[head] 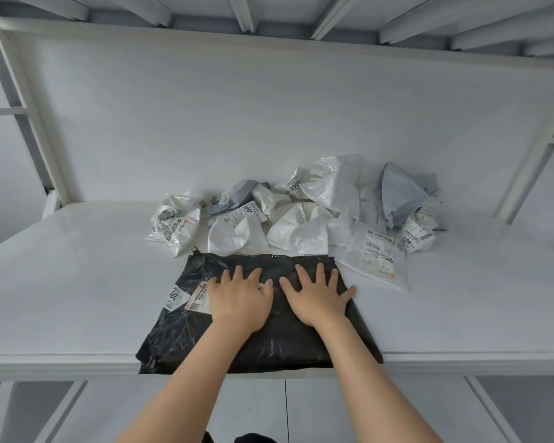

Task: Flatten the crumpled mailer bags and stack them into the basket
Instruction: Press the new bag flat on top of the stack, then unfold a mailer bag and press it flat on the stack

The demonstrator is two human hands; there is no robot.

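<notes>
both hands, left (237, 300) and right (317, 297), press flat with spread fingers on a black mailer (263, 334) on the white surface (77, 298), crumpled mailers (301, 215) just behind

Label (197, 300) on black mailer (279, 343) is partly hidden.

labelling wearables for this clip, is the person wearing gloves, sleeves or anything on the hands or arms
No. The left hand and right hand are bare, with no gloves, rings or watch visible. The forearms are bare too: no sleeve shows down to the frame's edge.
</notes>
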